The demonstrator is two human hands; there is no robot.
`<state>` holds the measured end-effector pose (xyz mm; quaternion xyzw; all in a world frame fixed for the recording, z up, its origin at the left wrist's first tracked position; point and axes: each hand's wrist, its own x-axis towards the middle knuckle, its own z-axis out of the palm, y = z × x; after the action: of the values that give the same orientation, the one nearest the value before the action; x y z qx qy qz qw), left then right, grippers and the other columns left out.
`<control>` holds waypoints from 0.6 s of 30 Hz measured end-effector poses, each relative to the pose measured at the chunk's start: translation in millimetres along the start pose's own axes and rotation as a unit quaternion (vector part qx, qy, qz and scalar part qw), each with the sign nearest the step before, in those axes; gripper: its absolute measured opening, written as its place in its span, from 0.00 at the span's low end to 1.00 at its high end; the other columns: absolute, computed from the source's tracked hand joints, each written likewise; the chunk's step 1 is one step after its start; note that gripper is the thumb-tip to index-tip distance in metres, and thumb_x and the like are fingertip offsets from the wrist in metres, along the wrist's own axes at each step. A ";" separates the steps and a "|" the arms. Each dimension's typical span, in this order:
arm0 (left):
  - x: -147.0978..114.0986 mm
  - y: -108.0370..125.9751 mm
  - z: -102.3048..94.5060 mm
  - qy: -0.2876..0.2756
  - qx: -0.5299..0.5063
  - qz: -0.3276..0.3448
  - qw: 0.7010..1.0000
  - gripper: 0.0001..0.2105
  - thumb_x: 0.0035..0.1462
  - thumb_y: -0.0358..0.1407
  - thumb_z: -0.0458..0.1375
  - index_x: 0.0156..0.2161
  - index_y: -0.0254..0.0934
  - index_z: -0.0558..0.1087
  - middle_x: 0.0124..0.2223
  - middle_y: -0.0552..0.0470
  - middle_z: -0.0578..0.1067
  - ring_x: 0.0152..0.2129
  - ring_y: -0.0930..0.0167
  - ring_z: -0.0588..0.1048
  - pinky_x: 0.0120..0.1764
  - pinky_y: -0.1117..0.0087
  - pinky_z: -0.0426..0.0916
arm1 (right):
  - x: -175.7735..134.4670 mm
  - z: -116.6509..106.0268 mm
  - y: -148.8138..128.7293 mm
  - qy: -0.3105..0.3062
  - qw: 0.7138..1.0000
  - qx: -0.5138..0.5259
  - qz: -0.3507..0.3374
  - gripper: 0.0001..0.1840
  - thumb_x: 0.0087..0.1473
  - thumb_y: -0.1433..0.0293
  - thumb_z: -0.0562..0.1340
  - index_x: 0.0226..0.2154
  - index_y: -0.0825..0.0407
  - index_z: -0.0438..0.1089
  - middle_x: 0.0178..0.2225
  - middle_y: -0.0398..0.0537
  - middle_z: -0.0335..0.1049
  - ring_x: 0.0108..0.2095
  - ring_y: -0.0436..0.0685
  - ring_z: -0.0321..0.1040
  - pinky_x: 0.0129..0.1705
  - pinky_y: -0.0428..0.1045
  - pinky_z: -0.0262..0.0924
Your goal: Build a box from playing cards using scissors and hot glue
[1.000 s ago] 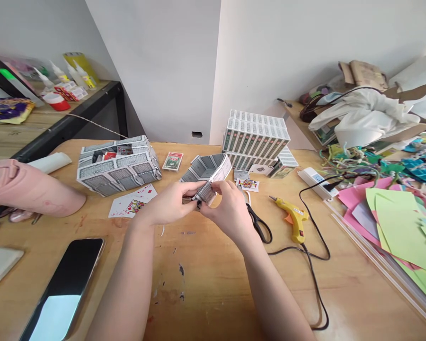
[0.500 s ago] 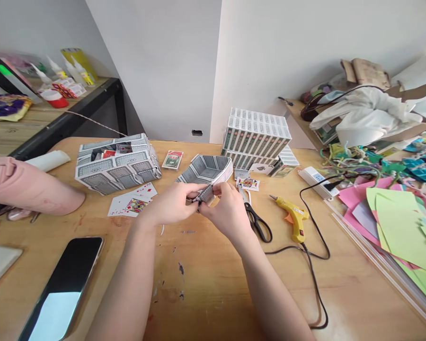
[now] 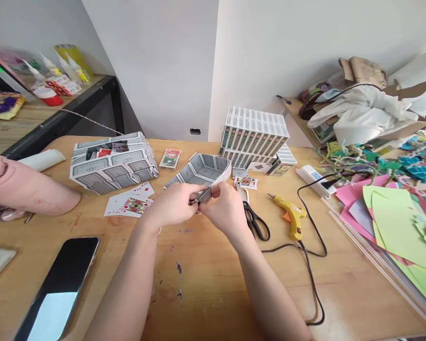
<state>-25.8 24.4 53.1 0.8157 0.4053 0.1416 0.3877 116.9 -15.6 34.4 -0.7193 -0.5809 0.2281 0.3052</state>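
Note:
Both hands grip the near edge of a tray-like piece made of grey-backed playing cards (image 3: 208, 166), tilted up at the middle of the table. My left hand (image 3: 173, 203) pinches that edge from the left. Close beside it, my right hand (image 3: 224, 208) pinches the same edge from the right, fingertips almost meeting. The fingers hide the exact spot they press. To the left stands a box built of the same cards (image 3: 113, 163), with loose cards inside. Fanned face-up cards (image 3: 129, 202) lie in front of it. Black-handled scissors (image 3: 257, 222) rest just right of my right hand.
A yellow glue gun (image 3: 293, 218) lies at right, its black cord looping to a power strip (image 3: 314, 179). Stacked card packs (image 3: 253, 132) stand at the back. A phone (image 3: 62, 284) and a pink bottle (image 3: 31, 187) sit at left; coloured paper (image 3: 394, 222) covers the right edge.
The view has shifted slightly, so the table things appear a little further left. Both hands keep their pinch on the card tray, with hardly any movement.

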 end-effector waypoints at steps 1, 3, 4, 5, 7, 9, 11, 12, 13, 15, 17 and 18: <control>-0.6 0.3 -0.6 -0.003 -0.001 0.002 1.000 0.24 0.46 0.26 0.51 0.50 0.41 0.74 0.32 0.53 0.80 0.31 0.67 0.76 0.32 0.72 0.66 | 0.0 0.3 -0.1 0.000 1.000 -0.002 0.001 0.11 0.35 0.70 0.63 0.25 0.50 0.61 0.30 0.50 0.70 0.34 0.60 0.68 0.36 0.53 0.61; -1.8 0.4 -1.6 -0.010 -0.009 0.012 1.000 0.24 0.46 0.26 0.51 0.50 0.40 0.73 0.33 0.53 0.80 0.32 0.67 0.76 0.33 0.72 0.66 | 0.2 0.6 -0.4 0.004 1.000 -0.004 0.002 0.11 0.34 0.69 0.63 0.24 0.49 0.60 0.29 0.49 0.69 0.32 0.59 0.67 0.35 0.53 0.61; -2.1 0.1 -2.0 -0.013 -0.018 0.019 1.000 0.25 0.47 0.26 0.51 0.51 0.40 0.73 0.33 0.53 0.80 0.32 0.68 0.76 0.33 0.72 0.67 | 0.3 0.7 -0.5 0.009 1.000 -0.002 -0.002 0.12 0.33 0.69 0.63 0.23 0.49 0.59 0.28 0.47 0.68 0.32 0.59 0.66 0.34 0.53 0.61; -2.1 -0.5 -2.2 -0.016 -0.028 0.026 0.999 0.25 0.47 0.26 0.51 0.52 0.39 0.72 0.34 0.53 0.80 0.33 0.68 0.76 0.34 0.72 0.67 | 0.4 0.7 -0.5 0.017 1.000 0.002 -0.008 0.12 0.33 0.69 0.63 0.23 0.49 0.58 0.28 0.47 0.68 0.32 0.59 0.66 0.34 0.53 0.61; -1.5 -2.2 -2.3 -0.014 -0.050 0.034 0.998 0.26 0.47 0.27 0.51 0.53 0.38 0.71 0.35 0.53 0.80 0.33 0.68 0.76 0.34 0.72 0.67 | 0.8 0.9 0.1 0.031 0.999 0.013 -0.028 0.12 0.33 0.70 0.63 0.23 0.48 0.57 0.29 0.46 0.66 0.34 0.59 0.65 0.36 0.53 0.62; -0.6 -3.9 -2.0 -0.007 -0.061 0.033 0.998 0.26 0.47 0.27 0.51 0.53 0.38 0.71 0.35 0.52 0.80 0.33 0.68 0.76 0.34 0.72 0.67 | 1.3 1.1 1.5 0.025 0.998 0.029 -0.046 0.12 0.34 0.71 0.62 0.24 0.48 0.57 0.30 0.46 0.65 0.35 0.58 0.65 0.37 0.52 0.62; -0.1 -4.4 -1.3 0.000 -0.054 0.031 0.998 0.25 0.46 0.27 0.51 0.52 0.38 0.71 0.35 0.53 0.80 0.33 0.68 0.76 0.34 0.72 0.67 | 1.7 0.8 3.6 0.000 0.998 0.042 -0.049 0.12 0.35 0.72 0.62 0.24 0.48 0.57 0.30 0.46 0.65 0.34 0.57 0.64 0.37 0.52 0.63; -0.1 -4.1 -0.9 0.003 -0.045 0.029 0.999 0.25 0.46 0.28 0.51 0.52 0.39 0.72 0.35 0.53 0.80 0.33 0.68 0.76 0.34 0.72 0.67 | 1.9 0.2 4.9 -0.011 0.998 0.045 -0.048 0.12 0.35 0.72 0.62 0.24 0.48 0.57 0.30 0.45 0.65 0.33 0.56 0.64 0.36 0.51 0.62; -0.2 -3.3 -0.2 0.006 -0.033 0.028 0.999 0.25 0.46 0.27 0.51 0.51 0.40 0.72 0.34 0.54 0.80 0.33 0.68 0.76 0.33 0.72 0.67 | 2.0 -0.7 6.1 -0.019 0.998 0.043 -0.046 0.12 0.35 0.72 0.62 0.23 0.48 0.57 0.30 0.45 0.64 0.32 0.55 0.64 0.35 0.51 0.62; -0.8 -1.2 1.7 0.013 -0.005 0.019 1.000 0.23 0.46 0.27 0.51 0.48 0.41 0.74 0.34 0.53 0.80 0.32 0.67 0.76 0.33 0.72 0.66 | 2.3 -3.5 8.2 -0.026 0.999 0.025 -0.039 0.11 0.36 0.71 0.62 0.22 0.48 0.57 0.28 0.44 0.64 0.31 0.55 0.63 0.33 0.50 0.60; -1.5 1.3 4.3 0.016 0.025 0.006 1.000 0.20 0.46 0.27 0.52 0.45 0.42 0.76 0.34 0.52 0.80 0.31 0.67 0.76 0.31 0.72 0.64 | 2.7 -7.1 9.5 -0.036 0.999 0.000 -0.027 0.10 0.36 0.70 0.62 0.21 0.49 0.57 0.26 0.43 0.64 0.28 0.54 0.62 0.30 0.49 0.57; -1.8 2.5 5.6 0.015 0.036 0.002 0.999 0.19 0.46 0.27 0.53 0.43 0.42 0.76 0.34 0.51 0.80 0.31 0.66 0.76 0.31 0.72 0.63 | 3.0 -8.9 9.7 -0.041 0.999 -0.011 -0.017 0.10 0.35 0.70 0.62 0.20 0.49 0.57 0.24 0.43 0.63 0.26 0.53 0.61 0.28 0.48 0.56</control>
<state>-22.5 19.2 51.4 0.8277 0.4145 0.1394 0.3518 130.5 -15.5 33.9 -0.7028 -0.6073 0.2458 0.2770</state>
